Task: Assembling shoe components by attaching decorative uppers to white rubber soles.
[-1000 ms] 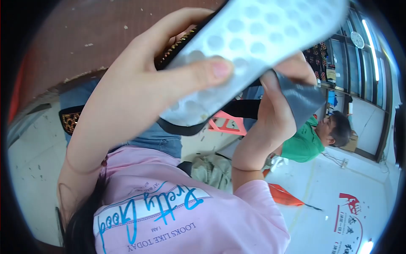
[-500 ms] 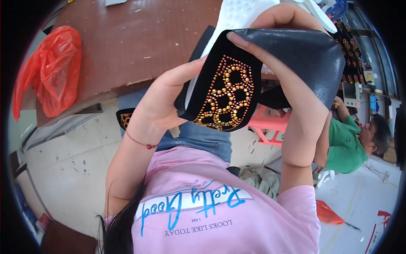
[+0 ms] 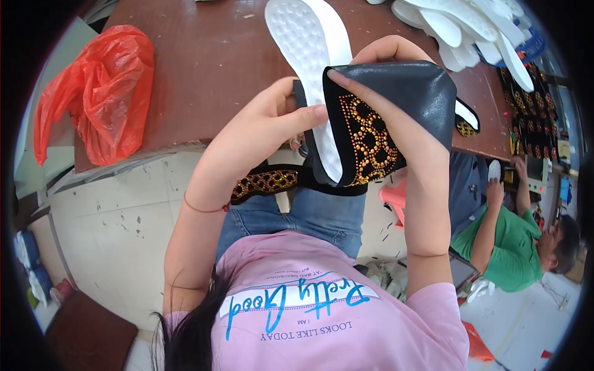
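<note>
Shoe upper [image 3: 396,117], black with a panel of orange and gold studs, is held above the lap, just in front of the near edge of the tabletop [image 3: 204,68]. A white insole [image 3: 312,55] with a dimpled surface passes through the upper and projects beyond it over the tabletop. Left hand [image 3: 260,133] closes its grip on the insole, thumb pressed against the white edge. Right hand [image 3: 396,80] wraps over the top of the upper, one finger laid along the rim of the studded panel, grip closed on the leather. A second studded strap [image 3: 266,182] lies across the lap on the blue jeans [image 3: 315,216], below the left hand. An orange plastic bag [image 3: 93,93] sits at the left end of the brown tabletop, well apart from the hands. A heap of white insoles [image 3: 470,25] lies at the far right, with more studded pieces [image 3: 532,105] beside it. Another person in a green shirt [image 3: 507,247] sits to the right. The floor [image 3: 117,229] is pale and speckled.
</note>
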The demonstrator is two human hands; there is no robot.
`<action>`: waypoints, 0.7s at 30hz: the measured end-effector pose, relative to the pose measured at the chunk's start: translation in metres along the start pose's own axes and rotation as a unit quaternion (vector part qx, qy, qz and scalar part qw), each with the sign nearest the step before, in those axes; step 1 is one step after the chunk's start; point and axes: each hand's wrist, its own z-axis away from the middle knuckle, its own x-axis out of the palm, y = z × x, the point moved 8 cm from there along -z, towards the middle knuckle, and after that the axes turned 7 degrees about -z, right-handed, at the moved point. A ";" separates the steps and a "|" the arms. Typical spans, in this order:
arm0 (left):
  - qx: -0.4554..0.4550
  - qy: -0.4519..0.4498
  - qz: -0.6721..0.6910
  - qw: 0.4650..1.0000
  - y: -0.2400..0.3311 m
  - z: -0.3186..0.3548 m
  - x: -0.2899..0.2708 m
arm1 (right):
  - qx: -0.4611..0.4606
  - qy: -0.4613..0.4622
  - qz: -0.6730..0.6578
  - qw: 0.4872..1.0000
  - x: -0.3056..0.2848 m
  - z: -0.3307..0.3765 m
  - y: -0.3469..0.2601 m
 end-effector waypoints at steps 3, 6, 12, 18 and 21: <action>-0.025 0.111 0.008 0.993 0.000 -0.001 -0.030 | 0.020 0.015 -0.004 1.000 0.013 -0.014 0.014; -0.055 0.167 -0.040 0.984 -0.001 0.003 -0.053 | 0.023 0.002 -0.004 1.000 0.030 -0.025 0.029; -0.082 0.246 -0.084 0.962 0.001 0.032 -0.082 | -0.023 -0.067 -0.001 0.998 0.074 -0.033 0.040; -0.051 0.238 0.163 0.956 -0.020 0.054 -0.076 | 0.053 -0.106 -0.037 0.992 0.102 -0.037 0.027; -0.053 0.220 0.215 0.950 -0.031 0.053 -0.074 | 0.090 -0.120 -0.038 0.988 0.114 -0.034 0.033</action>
